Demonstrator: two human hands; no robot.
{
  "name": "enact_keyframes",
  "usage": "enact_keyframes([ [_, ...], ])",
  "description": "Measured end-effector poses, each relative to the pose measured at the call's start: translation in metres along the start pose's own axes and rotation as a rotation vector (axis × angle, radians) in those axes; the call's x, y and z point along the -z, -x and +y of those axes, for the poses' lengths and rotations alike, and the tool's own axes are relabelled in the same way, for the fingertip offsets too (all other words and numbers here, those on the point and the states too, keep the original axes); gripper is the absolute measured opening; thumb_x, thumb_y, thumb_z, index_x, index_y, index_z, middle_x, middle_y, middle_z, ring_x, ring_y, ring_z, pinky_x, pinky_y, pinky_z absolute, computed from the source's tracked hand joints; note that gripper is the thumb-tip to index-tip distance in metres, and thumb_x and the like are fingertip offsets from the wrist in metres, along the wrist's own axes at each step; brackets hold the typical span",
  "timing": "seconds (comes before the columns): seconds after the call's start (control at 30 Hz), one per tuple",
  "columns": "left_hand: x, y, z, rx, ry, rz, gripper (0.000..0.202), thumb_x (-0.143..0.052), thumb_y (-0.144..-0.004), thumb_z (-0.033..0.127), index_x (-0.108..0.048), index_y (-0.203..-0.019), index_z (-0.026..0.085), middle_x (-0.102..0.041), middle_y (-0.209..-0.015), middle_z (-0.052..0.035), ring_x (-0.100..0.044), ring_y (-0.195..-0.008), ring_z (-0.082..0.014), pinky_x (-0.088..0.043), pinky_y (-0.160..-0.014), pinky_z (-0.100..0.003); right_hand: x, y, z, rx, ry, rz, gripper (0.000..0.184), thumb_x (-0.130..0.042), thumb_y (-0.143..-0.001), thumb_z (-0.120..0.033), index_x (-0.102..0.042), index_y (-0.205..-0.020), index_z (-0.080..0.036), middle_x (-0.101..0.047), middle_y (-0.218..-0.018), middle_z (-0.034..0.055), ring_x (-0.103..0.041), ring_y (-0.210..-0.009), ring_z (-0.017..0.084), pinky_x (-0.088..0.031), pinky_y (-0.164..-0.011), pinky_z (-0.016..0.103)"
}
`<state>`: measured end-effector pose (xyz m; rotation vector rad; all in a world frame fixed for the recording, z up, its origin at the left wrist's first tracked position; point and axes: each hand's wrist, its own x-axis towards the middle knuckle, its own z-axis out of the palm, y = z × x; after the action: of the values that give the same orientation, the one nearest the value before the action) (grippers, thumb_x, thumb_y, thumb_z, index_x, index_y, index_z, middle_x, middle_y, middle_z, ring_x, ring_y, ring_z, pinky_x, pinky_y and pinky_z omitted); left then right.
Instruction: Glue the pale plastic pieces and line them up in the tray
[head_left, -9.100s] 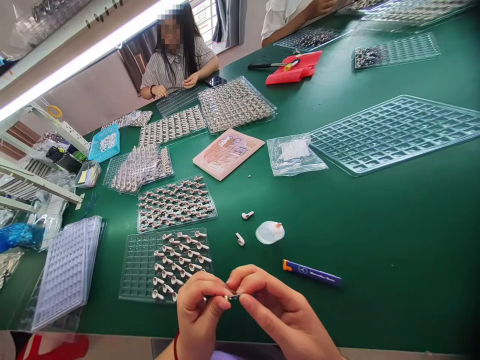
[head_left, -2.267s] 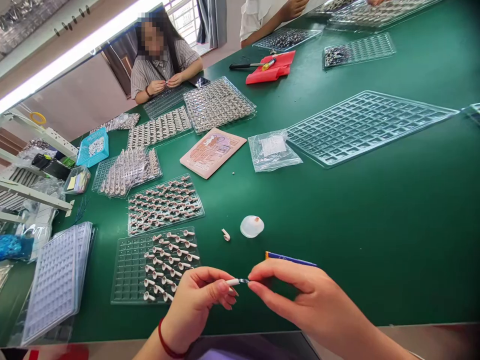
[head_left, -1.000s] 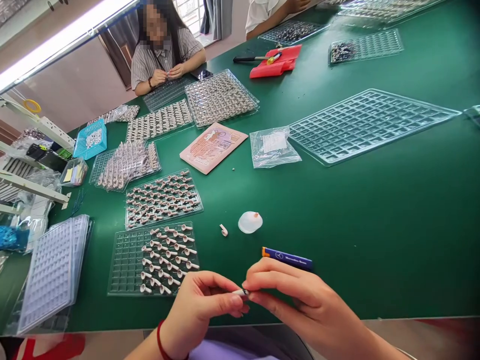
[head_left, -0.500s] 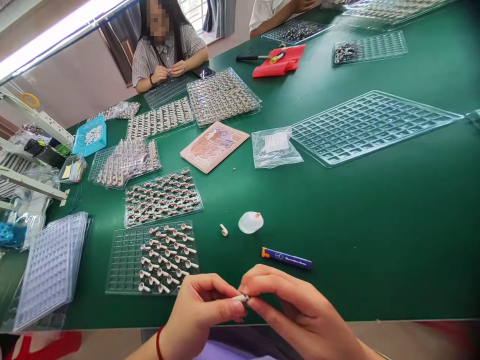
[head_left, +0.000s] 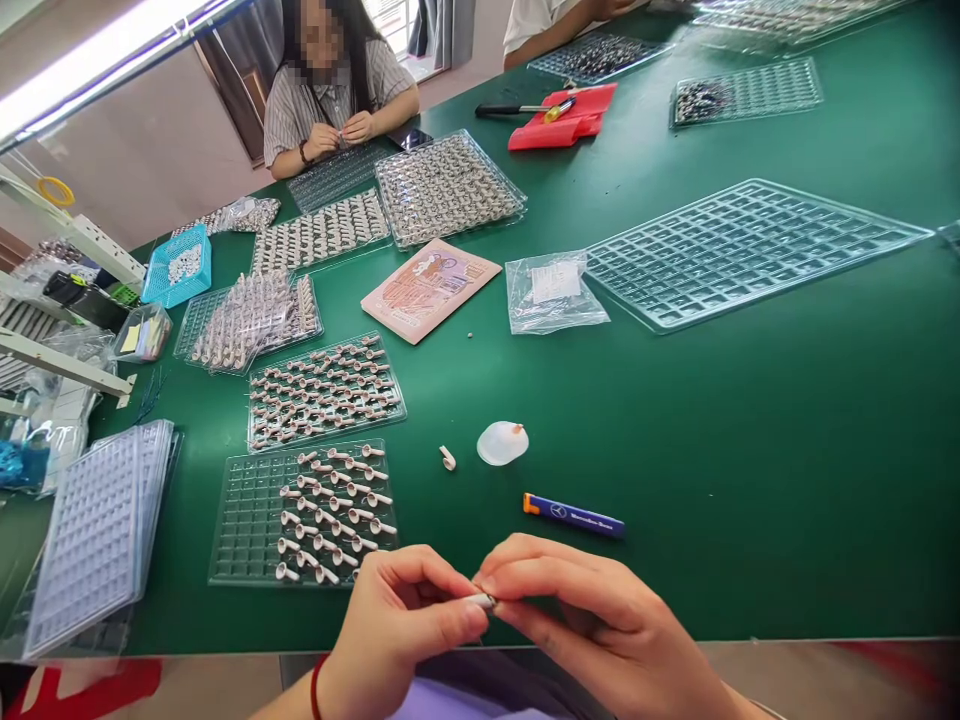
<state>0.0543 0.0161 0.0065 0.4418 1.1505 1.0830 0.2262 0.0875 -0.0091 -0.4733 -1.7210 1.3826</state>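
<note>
Near the table's front edge, a small white earbud shell is held between both hands. My left hand pinches it between thumb and forefinger. My right hand closes its fingertips at the shell's dark end; any tiny part there is too small to make out. To the left, a clear tray is partly filled with rows of white earbud shells. One loose shell lies beside a white round pad with a small orange-brown bit on it. A blue lighter rests just beyond my right hand.
More filled trays stretch away on the left, near stacked white trays and a blue basket. A pink booklet, a plastic bag and a large clear tray lie further back. A co-worker sits across the table.
Both hands stay in almost the same place, with a slight shift of the fingers at the shell's end. The view has tilted a little.
</note>
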Motion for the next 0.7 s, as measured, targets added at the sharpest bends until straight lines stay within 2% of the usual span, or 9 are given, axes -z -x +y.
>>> enact_keyframes([
  [0.2, -0.0013, -0.0010, -0.0003, -0.068, -0.051, 0.006, 0.017, -0.090, -0.063, 0.027, -0.078, -0.069, 0.016, -0.065, -0.068, -0.0007, -0.058, -0.060, -0.0076, -0.045, -0.059, -0.018, -0.0010, 0.0013, -0.0004, 0.017, 0.028, 0.025, 0.027, -0.060, -0.086, -0.003, -0.069, -0.100, -0.024, -0.071, -0.083, 0.0026, -0.070, -0.072, 0.013, -0.058, -0.064, 0.019],
  [0.47, -0.0006, 0.0016, -0.0024, 0.012, -0.045, 0.022, 0.024, -0.091, -0.062, 0.030, -0.075, -0.068, 0.014, -0.067, -0.064, -0.0008, -0.057, -0.056, -0.0072, -0.043, -0.058, -0.018, -0.0017, 0.0032, 0.0011, 0.029, 0.050, 0.008, 0.025, -0.059, -0.086, -0.004, -0.069, -0.101, -0.023, -0.070, -0.081, 0.0032, -0.068, -0.070, 0.012, -0.058, -0.063, 0.020],
  [0.7, -0.0042, 0.0017, -0.0040, 0.079, 0.031, 0.060, 0.028, -0.092, -0.056, 0.030, -0.073, -0.066, 0.013, -0.067, -0.060, -0.0009, -0.060, -0.054, -0.0094, -0.047, -0.058, -0.021, -0.0030, 0.0054, 0.0036, -0.012, 0.005, 0.009, 0.024, -0.060, -0.086, -0.005, -0.070, -0.099, -0.023, -0.071, -0.080, 0.0024, -0.068, -0.069, 0.012, -0.057, -0.063, 0.019],
])
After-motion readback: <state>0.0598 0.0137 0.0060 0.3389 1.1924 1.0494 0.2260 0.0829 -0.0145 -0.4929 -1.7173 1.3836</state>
